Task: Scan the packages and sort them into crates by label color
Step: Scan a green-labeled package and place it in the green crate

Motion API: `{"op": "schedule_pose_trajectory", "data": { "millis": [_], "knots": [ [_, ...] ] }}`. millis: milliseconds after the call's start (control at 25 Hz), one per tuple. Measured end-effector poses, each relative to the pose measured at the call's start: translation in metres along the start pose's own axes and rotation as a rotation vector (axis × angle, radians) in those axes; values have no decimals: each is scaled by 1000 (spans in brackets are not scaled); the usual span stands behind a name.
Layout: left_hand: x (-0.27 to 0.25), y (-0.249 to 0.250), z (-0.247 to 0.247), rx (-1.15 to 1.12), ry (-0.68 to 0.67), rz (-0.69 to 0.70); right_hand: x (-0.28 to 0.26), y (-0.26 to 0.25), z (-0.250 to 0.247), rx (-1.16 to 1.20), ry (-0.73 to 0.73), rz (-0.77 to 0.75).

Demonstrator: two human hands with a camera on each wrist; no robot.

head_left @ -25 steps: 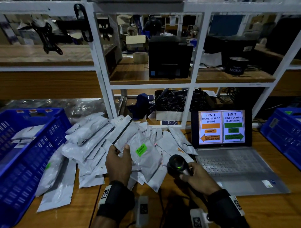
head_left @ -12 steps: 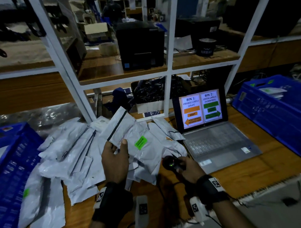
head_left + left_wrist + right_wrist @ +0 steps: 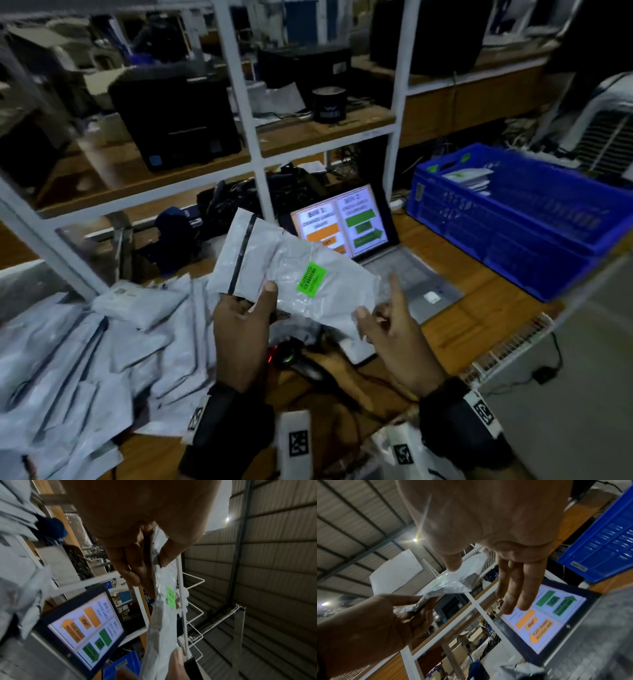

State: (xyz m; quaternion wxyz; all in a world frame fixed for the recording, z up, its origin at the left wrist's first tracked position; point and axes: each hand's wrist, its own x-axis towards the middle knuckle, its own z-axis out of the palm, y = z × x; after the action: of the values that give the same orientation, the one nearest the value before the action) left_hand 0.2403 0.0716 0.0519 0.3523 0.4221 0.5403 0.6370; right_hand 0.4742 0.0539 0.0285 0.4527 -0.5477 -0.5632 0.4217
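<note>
- The crinkled grey plastic mailer with a green label (image 3: pixel 308 277) is held in the air above the wooden desk, in front of the laptop screen (image 3: pixel 340 226)
- Left hand (image 3: pixel 239 329) pinches its near edge between thumb and fingers
- Right hand (image 3: pixel 394 329), fingers spread and straight, thumb at the mailer's corner
- Likely light, limp and slick; best gripped at a corner, label kept flat
- Green label points to the blue plastic crate (image 3: pixel 513 219) at right

Crinkled glossy grey plastic package (image 3: pixel 318 284), ribbed blue plastic crate (image 3: pixel 507 233), matt wooden tabletop (image 3: pixel 476 308)
</note>
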Motion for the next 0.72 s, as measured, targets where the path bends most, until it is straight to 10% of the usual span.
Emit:
{"op": "schedule_pose_trajectory", "data": {
  "millis": [720],
  "knots": [
    [-62, 5, 406, -145, -171, 6, 88, 30, -405, -224, 265, -306]
  ]
}}
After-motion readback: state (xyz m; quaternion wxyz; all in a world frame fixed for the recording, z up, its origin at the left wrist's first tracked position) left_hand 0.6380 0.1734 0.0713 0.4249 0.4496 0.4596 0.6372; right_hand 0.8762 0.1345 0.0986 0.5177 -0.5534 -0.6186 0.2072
